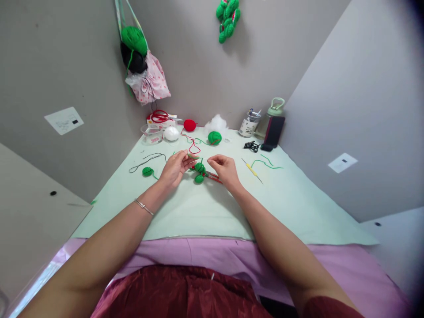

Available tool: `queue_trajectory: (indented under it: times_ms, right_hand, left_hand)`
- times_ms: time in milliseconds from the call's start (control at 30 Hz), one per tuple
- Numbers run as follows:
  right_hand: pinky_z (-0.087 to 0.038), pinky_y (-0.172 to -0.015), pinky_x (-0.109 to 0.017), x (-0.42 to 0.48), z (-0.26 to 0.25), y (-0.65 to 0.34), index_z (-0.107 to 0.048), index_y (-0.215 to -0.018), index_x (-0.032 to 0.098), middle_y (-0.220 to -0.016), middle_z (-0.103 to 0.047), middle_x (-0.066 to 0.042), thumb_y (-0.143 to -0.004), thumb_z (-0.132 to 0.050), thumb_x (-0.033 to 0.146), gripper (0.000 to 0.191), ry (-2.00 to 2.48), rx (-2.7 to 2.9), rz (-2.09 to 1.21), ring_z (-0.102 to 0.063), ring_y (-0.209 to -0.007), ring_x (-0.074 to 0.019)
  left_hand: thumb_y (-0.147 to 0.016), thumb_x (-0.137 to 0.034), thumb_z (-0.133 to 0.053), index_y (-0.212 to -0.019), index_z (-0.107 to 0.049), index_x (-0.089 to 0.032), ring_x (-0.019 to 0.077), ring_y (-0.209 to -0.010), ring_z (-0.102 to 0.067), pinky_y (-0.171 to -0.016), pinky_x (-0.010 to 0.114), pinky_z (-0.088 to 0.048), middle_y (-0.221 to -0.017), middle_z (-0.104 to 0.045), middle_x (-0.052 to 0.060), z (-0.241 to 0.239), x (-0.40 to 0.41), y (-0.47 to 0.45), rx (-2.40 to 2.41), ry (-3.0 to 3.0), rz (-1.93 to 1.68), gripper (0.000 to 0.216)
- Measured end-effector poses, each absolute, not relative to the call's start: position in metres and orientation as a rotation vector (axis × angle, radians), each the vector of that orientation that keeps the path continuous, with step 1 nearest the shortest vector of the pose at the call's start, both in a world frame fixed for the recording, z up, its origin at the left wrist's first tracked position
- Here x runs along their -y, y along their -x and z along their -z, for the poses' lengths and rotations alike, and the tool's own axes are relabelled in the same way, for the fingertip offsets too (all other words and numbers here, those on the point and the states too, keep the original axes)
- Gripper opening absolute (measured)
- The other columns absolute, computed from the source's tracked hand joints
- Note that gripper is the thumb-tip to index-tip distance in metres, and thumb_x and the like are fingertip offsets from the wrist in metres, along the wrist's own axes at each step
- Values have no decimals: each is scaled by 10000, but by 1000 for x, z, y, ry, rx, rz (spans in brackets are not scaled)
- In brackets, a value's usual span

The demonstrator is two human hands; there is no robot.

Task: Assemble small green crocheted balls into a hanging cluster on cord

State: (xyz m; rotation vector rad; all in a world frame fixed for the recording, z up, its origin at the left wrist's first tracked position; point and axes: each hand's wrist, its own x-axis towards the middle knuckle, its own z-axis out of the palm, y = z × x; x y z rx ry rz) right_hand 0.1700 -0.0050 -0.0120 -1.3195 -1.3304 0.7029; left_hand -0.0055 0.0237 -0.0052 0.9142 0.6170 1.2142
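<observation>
My left hand [175,170] pinches a strand of green yarn [192,156] between thumb and forefinger, its other fingers loosely curled. The strand runs towards a small green crocheted piece [199,168], which lies between my hands with a bit of red beside it. Just below sits a round green crocheted part [198,179]. Thumb and forefinger of my right hand [225,171] are pressed together right of the piece; what they hold is too small to make out. Under that hand, partly covered, lies a slim red tool [213,177] of unclear kind.
A yellow-handled crochet hook [251,170] and loose green yarn [268,164] lie right. Left are a small green ball [147,172] and dark cord [149,158]. Behind stand red scissors [160,116], red yarn [190,125], green yarn ball [214,138], white stuffing [217,124], bottle [265,121] and phone [274,131].
</observation>
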Motion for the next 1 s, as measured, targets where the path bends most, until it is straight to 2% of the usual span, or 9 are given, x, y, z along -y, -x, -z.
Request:
queue_trajectory:
  times_ms: [133, 233, 367, 533, 700, 867, 1000]
  right_hand:
    - [-391, -577, -265, 8, 9, -168, -688, -722, 171, -610, -599, 11, -726, -667, 373, 203, 1272, 1360, -718, -472, -578, -123]
    - [-386, -561, -257, 11, 7, -166, -696, -743, 171, -613, -595, 12, -743, -665, 376, 207, 1240, 1384, -730, -467, -580, -120]
    - [-378, -536, -250, 14, 3, -163, -688, -729, 175, -610, -594, 9, -734, -684, 389, 214, 1209, 1389, -763, -468, -572, -119]
    - [-370, -535, -248, 15, -2, -166, -673, -708, 174, -604, -568, 24, -700, -721, 400, 232, 1173, 1311, -872, -441, -544, -97]
    - [-370, -526, -240, 9, -3, -177, -679, -747, 178, -579, -503, 52, -688, -759, 391, 235, 1068, 1128, -935, -412, -513, -77]
    - [-361, -501, -222, 6, -6, -184, -659, -722, 176, -559, -467, 70, -654, -803, 331, 222, 949, 988, -987, -383, -482, -53]
    - [-413, -524, -220, 7, -9, -183, -619, -696, 183, -610, -534, 59, -627, -809, 327, 248, 933, 944, -1033, -419, -499, -51]
  left_hand:
    - [-731, -402, -777, -693, -502, -165, 133, -797, -665, -749, 251, -533, -664, -529, -40, 2, -23, 7, -609, -913, -1180, 365]
    - [-678, -359, -829, -797, -570, -161, 92, -699, -608, -712, 231, -518, -680, -557, -43, 1, -22, 8, -646, -994, -1116, 347]
    - [-679, -376, -822, -990, -670, -161, 94, -635, -564, -675, 247, -479, -705, -605, -20, 7, -22, 7, -712, -1189, -931, 407]
    - [-721, -437, -762, -749, -670, -150, 107, -629, -545, -698, 283, -454, -730, -629, 12, 15, -22, 5, -730, -1380, -799, 302]
    - [-758, -471, -706, -788, -730, -154, 139, -604, -531, -650, 288, -433, -608, -566, 7, 17, -21, 6, -731, -1599, -613, 319]
    - [-784, -480, -681, -816, -752, -160, 133, -602, -507, -654, 284, -438, -602, -549, 6, 14, -19, 6, -707, -1608, -590, 329]
    - [-786, -472, -681, -822, -757, -156, 127, -616, -507, -659, 279, -450, -654, -584, 23, 12, -17, 6, -697, -1616, -570, 327]
